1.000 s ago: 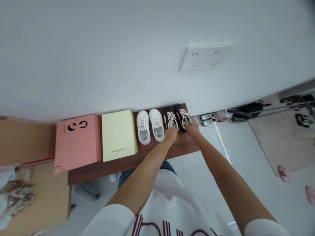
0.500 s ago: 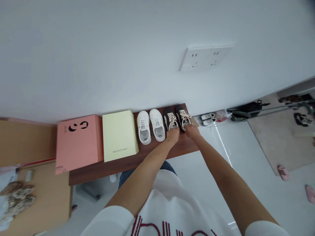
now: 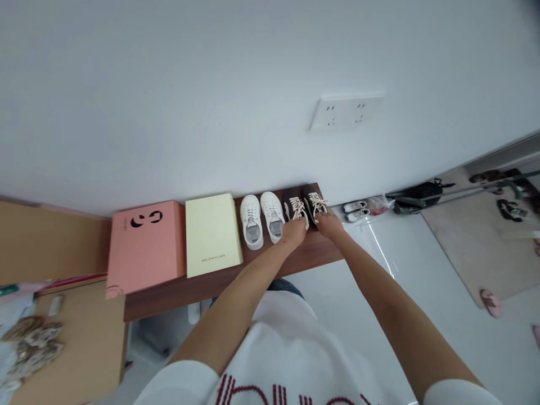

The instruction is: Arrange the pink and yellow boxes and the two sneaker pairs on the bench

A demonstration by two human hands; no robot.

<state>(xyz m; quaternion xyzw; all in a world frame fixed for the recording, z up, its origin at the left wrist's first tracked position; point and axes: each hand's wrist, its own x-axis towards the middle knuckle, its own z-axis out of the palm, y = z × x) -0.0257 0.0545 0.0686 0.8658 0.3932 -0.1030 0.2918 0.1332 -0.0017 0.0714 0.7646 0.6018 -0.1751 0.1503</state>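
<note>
Reaching over two dark lace-up sneakers [image 3: 300,206], long axes pointing away from the body, left grip [image 3: 294,232] at one, right grip [image 3: 329,225] at the other. Any hold on the laces [image 3: 317,202]: impossible to tell.

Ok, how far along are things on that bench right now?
Done, it seems: the pink box and pale yellow box sit side by side on the wooden bench, and the white sneakers next to them look neatly laced. In hand: the left hand and right hand are at the cream laces of the dark sneakers. Left: those laces look loose, though the hands partly hide them.
</note>
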